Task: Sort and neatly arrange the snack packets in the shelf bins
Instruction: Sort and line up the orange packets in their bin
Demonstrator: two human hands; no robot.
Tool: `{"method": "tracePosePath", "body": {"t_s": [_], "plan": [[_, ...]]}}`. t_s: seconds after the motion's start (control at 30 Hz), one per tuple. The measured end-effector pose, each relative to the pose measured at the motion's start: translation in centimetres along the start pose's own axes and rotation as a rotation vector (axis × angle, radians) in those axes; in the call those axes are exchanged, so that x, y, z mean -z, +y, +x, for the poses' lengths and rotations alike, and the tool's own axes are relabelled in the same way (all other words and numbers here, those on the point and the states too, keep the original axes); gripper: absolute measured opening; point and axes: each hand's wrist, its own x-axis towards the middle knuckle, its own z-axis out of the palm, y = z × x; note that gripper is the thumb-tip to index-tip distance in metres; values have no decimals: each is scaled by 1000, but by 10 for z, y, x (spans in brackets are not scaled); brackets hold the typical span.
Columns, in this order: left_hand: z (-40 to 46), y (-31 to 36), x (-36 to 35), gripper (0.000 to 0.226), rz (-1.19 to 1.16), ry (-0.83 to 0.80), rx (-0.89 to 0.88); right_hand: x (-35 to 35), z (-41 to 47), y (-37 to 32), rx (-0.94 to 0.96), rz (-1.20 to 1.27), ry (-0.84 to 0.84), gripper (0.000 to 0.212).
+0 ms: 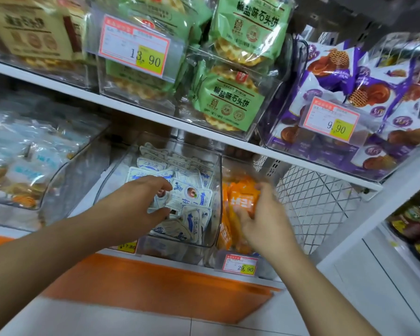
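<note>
- We take the clear middle bin (216,190) on the lower shelf as our landmark; it is heaped with small white-and-blue packets (192,197).
- Our left hand (141,202) reaches into that bin from the front, fingers curled over the heap and thumb below, apparently pinching one or two of the packets near the top of the pile.
- Just to the right of the bin, in the neighbouring compartment, our right hand (264,214) clasps an orange packet (243,202), fingers wrapped around its right edge; more orange packets stand behind and below it.
- Above the bin, the upper shelf holds green waffle-biscuit packs (228,100), and further right of those, purple packs (349,93). To the left of the bin sits another clear bin of pale blue bags (22,166), blurred.
- Below the bin and slightly right, a price tag (240,264) marks the orange compartment.
- We judge the white-and-blue packets light, thin and slick, prone to sliding off one another; gathering a few by their sealed edges and squaring them seems the safest hold.
- The orange packet looks soft and puffy with a glossy film, so a broad grip across its sides, not a pinch on the middle, should keep it from crumpling or slipping.
</note>
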Motion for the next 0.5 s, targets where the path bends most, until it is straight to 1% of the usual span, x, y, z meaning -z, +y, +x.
{"method": "tracePosePath", "body": {"t_s": [0.07, 0.17, 0.23, 0.33, 0.4, 0.47, 0.5], "plan": [[0, 0, 0, 45, 3, 5, 0, -12, 3, 0, 51, -90, -2, 63], [-1, -4, 5, 52, 26, 11, 12, -19, 4, 2, 120, -210, 6, 67], [-1, -10, 8, 54, 47, 13, 16, -22, 2, 7, 115, -227, -83, 74], [1, -21, 12, 49, 60, -1, 17, -24, -1, 13, 37, -271, -284, 85], [2, -28, 17, 44, 95, -26, 2, -20, -1, 13, 15, -294, -344, 88], [2, -35, 24, 42, 116, -46, -12, -14, 0, 11, 0, -267, -322, 90], [1, -39, 27, 42, 129, -54, -22, -11, -1, 9, 13, -247, -265, 91]]}}
